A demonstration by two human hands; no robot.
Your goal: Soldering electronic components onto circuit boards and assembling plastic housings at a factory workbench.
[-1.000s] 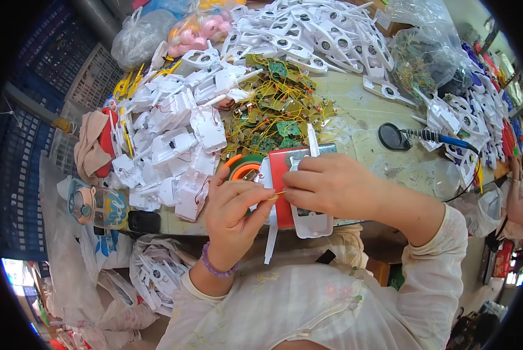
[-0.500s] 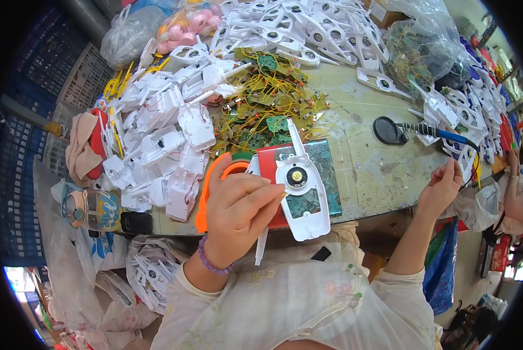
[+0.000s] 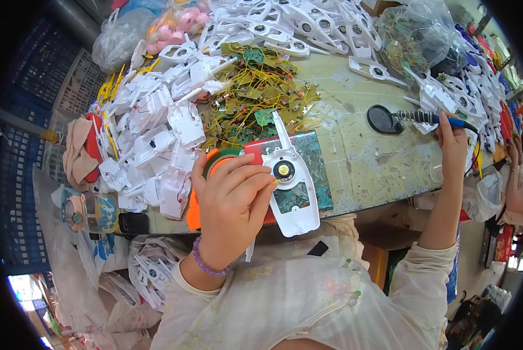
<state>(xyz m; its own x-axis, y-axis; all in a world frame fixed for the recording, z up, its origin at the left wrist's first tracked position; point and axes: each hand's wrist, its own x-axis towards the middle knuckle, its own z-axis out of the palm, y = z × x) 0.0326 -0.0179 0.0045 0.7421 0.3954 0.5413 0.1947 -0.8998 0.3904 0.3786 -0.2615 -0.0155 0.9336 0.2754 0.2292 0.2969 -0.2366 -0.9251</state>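
My left hand [image 3: 229, 192] is closed in a pinch, thumb and forefinger at the rim of a small round speaker [image 3: 283, 170]. A bit of thin yellow wire [image 3: 277, 181] shows at those fingertips. The speaker sits in a white plastic housing half [image 3: 299, 219] with a long narrow neck, lying over a red and green patterned pad [image 3: 319, 160]. Over to the right, my right hand [image 3: 452, 143] has its fingers round the blue handle of a soldering iron [image 3: 457, 122]. The iron's tip end is inside the coil of its stand [image 3: 382, 119].
Circuit boards with yellow wires [image 3: 261, 96] lie heaped beyond the pad. White plastic casings [image 3: 156, 128] pile up at left, more speaker housings [image 3: 296, 26] at the back. An orange tape dispenser [image 3: 193, 213] is beside my left hand. A black box [image 3: 134, 223] sits at the table's front edge.
My right hand has moved up and forward to the soldering iron and closed on its handle. My left hand keeps its pinch by the speaker. The whole view has shifted slightly.
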